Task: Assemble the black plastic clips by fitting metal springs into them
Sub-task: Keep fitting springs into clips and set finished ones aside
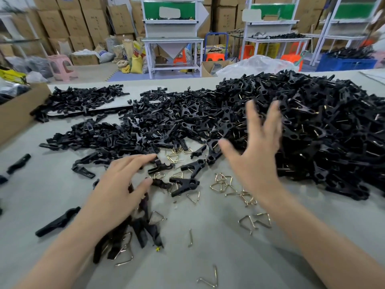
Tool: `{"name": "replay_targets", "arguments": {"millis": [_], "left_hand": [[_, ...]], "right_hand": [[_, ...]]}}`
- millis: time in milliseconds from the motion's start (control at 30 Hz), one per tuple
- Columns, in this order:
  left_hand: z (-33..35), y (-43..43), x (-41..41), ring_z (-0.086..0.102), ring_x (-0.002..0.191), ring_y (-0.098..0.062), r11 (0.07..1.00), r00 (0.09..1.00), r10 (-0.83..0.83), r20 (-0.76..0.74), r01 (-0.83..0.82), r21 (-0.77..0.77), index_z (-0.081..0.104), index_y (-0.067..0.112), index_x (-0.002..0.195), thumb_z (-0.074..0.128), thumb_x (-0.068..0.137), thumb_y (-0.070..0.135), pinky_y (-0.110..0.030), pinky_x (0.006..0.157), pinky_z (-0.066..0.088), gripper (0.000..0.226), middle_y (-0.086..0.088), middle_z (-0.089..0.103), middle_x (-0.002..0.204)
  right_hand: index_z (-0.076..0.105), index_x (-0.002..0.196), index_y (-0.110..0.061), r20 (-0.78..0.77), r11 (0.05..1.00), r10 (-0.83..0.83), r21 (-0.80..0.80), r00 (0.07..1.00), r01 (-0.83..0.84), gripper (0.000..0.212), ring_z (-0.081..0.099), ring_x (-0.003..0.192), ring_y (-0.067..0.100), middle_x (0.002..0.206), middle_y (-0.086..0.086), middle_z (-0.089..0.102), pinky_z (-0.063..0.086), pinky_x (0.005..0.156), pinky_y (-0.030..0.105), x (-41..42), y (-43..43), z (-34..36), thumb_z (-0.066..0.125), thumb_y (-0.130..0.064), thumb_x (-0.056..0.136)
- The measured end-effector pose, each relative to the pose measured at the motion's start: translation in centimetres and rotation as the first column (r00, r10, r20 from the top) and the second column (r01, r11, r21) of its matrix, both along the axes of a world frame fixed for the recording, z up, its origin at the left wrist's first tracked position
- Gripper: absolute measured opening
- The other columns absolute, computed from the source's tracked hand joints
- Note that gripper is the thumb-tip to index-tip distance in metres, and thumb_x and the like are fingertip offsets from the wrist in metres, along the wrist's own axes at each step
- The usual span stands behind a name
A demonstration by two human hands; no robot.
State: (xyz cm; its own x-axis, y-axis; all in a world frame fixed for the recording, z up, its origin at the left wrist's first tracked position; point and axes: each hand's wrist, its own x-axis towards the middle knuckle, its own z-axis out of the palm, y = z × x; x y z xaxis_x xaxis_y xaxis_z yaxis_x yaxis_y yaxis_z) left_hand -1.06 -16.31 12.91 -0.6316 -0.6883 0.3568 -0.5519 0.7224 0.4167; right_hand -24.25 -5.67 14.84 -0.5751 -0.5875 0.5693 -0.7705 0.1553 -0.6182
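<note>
A big heap of black plastic clips (312,130) with springs fitted fills the right half of the grey table (208,257). Loose black clip halves (100,134) lie spread at left and centre. Metal springs (220,184) are scattered in front of the heap. My left hand (116,188) reaches flat over loose clip parts, fingers straight, fingertips near a clip piece (160,165). My right hand (258,147) hovers above the heap's near edge, fingers spread, holding nothing; it is motion-blurred. Under my left wrist lie blurred clip parts and springs (125,247).
A cardboard box (18,113) stands at the table's left edge. Single clip halves (56,222) lie at the near left. Behind the table are white workbenches (173,40), stacked cartons, sacks, a pink stool (60,65) and a blue crate (345,63).
</note>
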Motion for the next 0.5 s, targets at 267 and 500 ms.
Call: {"name": "replay_targets", "arguments": {"millis": [267, 500], "left_hand": [[0.3, -0.2, 0.9, 0.027, 0.139, -0.017, 0.976, 0.974, 0.076, 0.214, -0.117, 0.184, 0.029, 0.048, 0.142, 0.032, 0.067, 0.076, -0.041, 0.116, 0.021, 0.08, 0.007, 0.036, 0.148], [0.3, -0.2, 0.8, 0.046, 0.097, 0.009, 0.974, 0.967, -0.164, 0.195, 0.127, 0.19, 0.043, 0.054, 0.128, 0.066, 0.077, 0.052, -0.012, 0.09, 0.035, 0.057, 0.032, 0.049, 0.106]], "right_hand": [[0.057, 0.13, -0.027, -0.181, 0.787, 0.595, 0.33, 0.783, -0.521, 0.043, 0.012, 0.146, 0.017, 0.144, -0.004, 0.045, 0.013, 0.118, 0.044, 4.5, 0.2, -2.6, 0.065, -0.032, 0.088], [0.057, 0.13, -0.034, -0.169, 0.648, 0.735, 0.46, 0.657, -0.607, 0.039, 0.003, 0.147, 0.014, 0.147, -0.008, 0.04, 0.005, 0.118, 0.04, 5.2, 0.5, -3.0, 0.057, -0.042, 0.091]]}}
